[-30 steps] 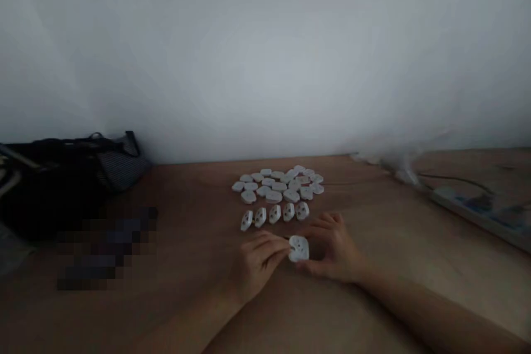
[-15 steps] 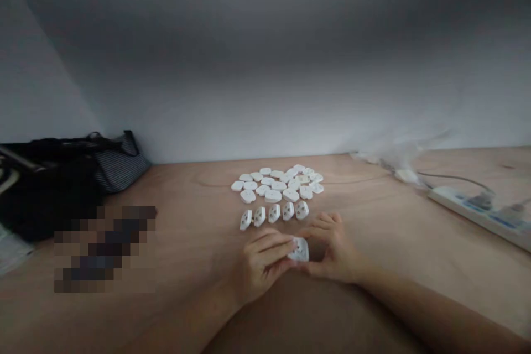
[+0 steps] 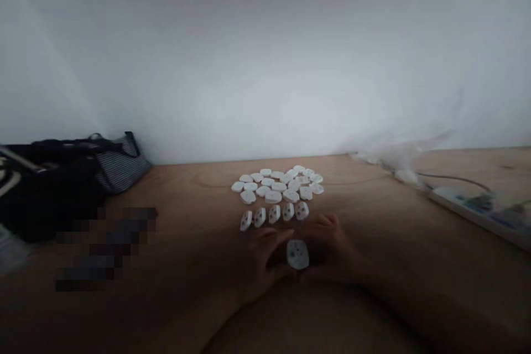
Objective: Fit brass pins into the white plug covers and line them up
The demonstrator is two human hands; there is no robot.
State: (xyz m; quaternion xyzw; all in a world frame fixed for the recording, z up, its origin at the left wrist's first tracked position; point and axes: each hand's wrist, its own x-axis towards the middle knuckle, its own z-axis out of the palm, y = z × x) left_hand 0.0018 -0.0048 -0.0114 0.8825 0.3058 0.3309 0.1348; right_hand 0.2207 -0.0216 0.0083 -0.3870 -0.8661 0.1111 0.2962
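The fingers (image 3: 274, 236) of the left hand (image 3: 261, 257) curve round one side of a white socket-like piece (image 3: 297, 255), and those of the right hand (image 3: 334, 243) arch round the other, with both thumbs near its lower edge. Both sets look part-curled rather than wide, but heavy shadow hides the contact, so I cannot tell which hand, if either, pinches it. The piece sits between the hands, its holed face towards the camera. If only the thumb tips bear it, uneven pressure could make it twist or slip down onto the table (image 3: 194, 204). Just beyond the hands, a row of five similar pieces (image 3: 274, 214) stands on edge, close together; a knuckle brushing one could tip it into its neighbour. Behind them lies a loose cluster of white pieces (image 3: 272, 196), which a forward push might scatter. Farther out, a dark bag (image 3: 53, 193) lies to the left, and a power strip (image 3: 477, 215) and crumpled clear plastic (image 3: 404, 163) to the right.
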